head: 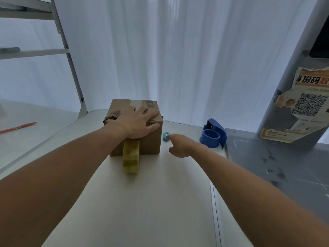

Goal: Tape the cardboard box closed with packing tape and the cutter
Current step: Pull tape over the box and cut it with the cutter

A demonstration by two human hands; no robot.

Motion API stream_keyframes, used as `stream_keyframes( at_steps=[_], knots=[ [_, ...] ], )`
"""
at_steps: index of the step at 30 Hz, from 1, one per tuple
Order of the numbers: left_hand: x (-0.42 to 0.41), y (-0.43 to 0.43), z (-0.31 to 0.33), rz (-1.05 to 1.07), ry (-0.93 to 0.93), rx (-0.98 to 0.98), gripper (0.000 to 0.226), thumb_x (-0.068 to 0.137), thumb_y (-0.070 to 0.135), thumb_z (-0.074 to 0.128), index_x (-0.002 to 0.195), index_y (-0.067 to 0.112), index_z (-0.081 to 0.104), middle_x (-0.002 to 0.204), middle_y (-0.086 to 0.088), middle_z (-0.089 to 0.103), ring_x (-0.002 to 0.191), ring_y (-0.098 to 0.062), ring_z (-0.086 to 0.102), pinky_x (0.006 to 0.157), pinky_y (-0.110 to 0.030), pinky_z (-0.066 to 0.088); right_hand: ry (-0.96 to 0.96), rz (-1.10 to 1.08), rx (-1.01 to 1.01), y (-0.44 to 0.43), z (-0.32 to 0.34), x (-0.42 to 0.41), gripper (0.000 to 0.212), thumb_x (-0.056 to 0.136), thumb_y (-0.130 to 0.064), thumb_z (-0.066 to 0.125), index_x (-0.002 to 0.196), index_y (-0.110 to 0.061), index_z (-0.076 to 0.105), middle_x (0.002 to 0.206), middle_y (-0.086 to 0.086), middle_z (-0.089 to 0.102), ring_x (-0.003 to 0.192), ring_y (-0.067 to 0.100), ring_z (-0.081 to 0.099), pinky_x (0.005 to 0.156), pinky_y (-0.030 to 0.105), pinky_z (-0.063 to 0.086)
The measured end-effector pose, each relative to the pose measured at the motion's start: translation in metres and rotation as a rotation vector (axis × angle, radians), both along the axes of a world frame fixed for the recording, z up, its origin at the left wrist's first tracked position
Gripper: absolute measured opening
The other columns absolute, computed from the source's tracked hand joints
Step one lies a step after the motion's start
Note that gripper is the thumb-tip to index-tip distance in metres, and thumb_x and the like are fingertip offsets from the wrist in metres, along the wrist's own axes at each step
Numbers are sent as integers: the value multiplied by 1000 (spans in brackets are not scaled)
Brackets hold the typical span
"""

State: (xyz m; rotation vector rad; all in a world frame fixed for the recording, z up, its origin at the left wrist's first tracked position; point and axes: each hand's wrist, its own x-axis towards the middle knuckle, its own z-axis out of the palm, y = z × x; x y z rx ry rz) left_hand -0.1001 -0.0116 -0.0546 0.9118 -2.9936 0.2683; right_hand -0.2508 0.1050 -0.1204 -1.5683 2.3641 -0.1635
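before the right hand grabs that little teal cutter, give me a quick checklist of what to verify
1. Left hand flat on the cardboard box, steadying it: ok.
2. Tape roll hanging in front of the box below the left hand: ok.
3. Right hand reaching with index finger at the teal cutter: ok.
4. Cutter actually gripped: not ok, fingers not closed around it.
5. Top flaps fully shut: cannot tell, hand covers the seam.
6. Blue dispenser clear of the reach: ok.
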Motion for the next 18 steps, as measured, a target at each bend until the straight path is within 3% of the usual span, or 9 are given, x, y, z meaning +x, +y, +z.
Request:
stream_keyframes(
  at_steps=[3,6,8,11,13,15,18],
  knots=[
    [-5,-8,-1,7,10,5,64,94,69,23,154,46,13,162,-1,23,143,-36,29,112,-61,27,-4,-2,22,-16,-9,-8,62,91,-9,54,149,-13,31,153,8,39,135,28,42,110,40,38],
    [-9,-11,-3,16,30,-2,64,93,70,23,152,47,17,161,0,25,140,-36,31,111,-59,29,21,14,38,-29,-16,-17,69,91,-6,51,153,-14,21,160,5,23,145,28,26,116,46,30],
    [-10,-12,-2,12,45,12,64,92,72,24,151,48,18,160,2,26,139,-35,31,110,-58,30,29,30,52,-34,-21,-21,68,90,-6,49,152,-15,23,159,7,26,143,28,29,115,47,31],
    [-11,-16,-1,10,42,25,65,91,74,24,151,50,17,160,4,26,139,-35,30,110,-58,29,38,27,-49,-35,-26,-21,47,90,-9,53,137,-13,48,139,8,50,122,28,52,104,40,44],
    [-10,-16,-2,4,39,17,66,90,75,23,151,51,16,160,4,26,140,-35,29,111,-58,28,65,-1,-180,-33,-26,-19,30,93,-20,56,122,-15,61,123,7,60,104,25,59,92,36,51],
    [-9,-15,-2,5,35,21,65,91,75,22,151,51,15,160,5,25,140,-35,28,111,-58,28,102,-30,-250,-31,-25,-17,22,92,-32,60,107,-17,68,108,5,65,92,24,62,84,38,54],
    [-3,-15,2,-13,56,60,62,95,69,20,153,47,18,161,6,26,141,-33,30,112,-56,30,166,-75,-295,-24,-24,-15,17,90,-32,63,97,-17,68,97,5,69,82,23,64,78,37,56]
  ],
)
